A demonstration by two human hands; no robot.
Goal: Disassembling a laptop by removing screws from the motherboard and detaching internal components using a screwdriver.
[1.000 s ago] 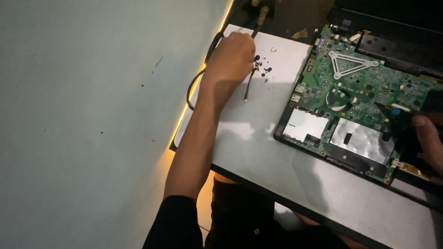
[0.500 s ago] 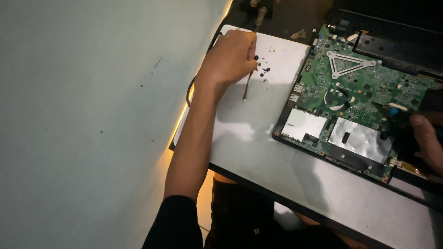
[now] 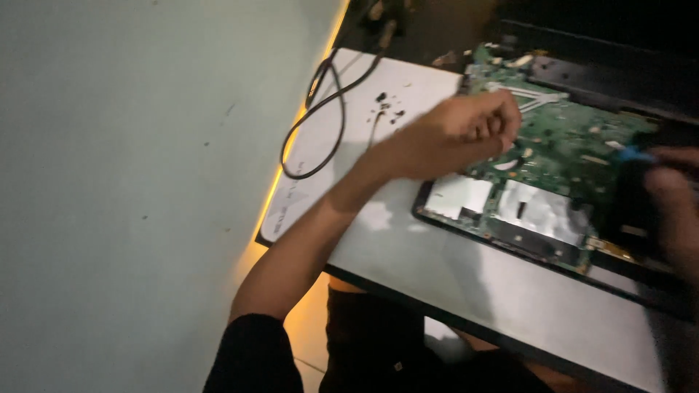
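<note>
My left hand point(image 3: 466, 135), fingers pinched together, hovers over the laptop motherboard point(image 3: 575, 153) at centre right; contents not visible. Right hand point(image 3: 673, 200) grips a dark tool point(image 3: 630, 211). Board looks fragile: I'd hold it by the edges. Loose screws point(image 3: 386, 109) upper centre.

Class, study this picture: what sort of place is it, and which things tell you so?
Probably an electronics repair bench: an opened laptop with its green circuit board bare, loose screws on a white worktable.

Matt white table top point(image 3: 408, 247), green circuit board point(image 3: 582, 145) with dull, probably metal, silver shields point(image 3: 542, 211)
</note>
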